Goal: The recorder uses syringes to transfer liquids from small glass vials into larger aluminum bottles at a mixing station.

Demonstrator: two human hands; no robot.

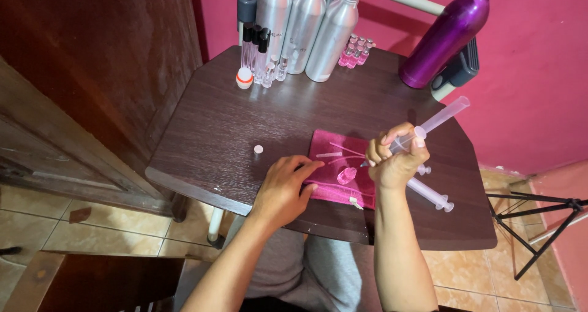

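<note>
The fingers of the right hand [395,159] are curled shut around the barrel of a clear plastic syringe [422,130], pinching it near its lower end. The syringe's long axis runs diagonally, from its tip, hidden at the fist, up and away to the right, with the plunger drawn far out toward the pink wall. The hand hovers over the right edge of a folded magenta cloth [334,165] lying on a dark brown wooden table [214,134].

The left hand [285,186] rests palm down on the table, fingers loosely spread and holding nothing, the fingertips touching the left edge of the cloth. Just to the right of those fingertips, on the cloth, lies a small clear glass vial [346,175], tilted on its side. It sits between the two hands, below and left of the right fist, and nearer to the left fingertips than to the syringe tip. Thin clear tubes or needles lie on the cloth above it; which they are cannot be told.

A second clear syringe [430,194] lies flat on the table just right of the right wrist. A small white round cap [258,148] sits alone, well left of the cloth. At the table's far edge stand tall silver metal bottles [306,27], a leaning purple metal bottle [446,33], and clusters of tiny glass vials [355,50].
</note>
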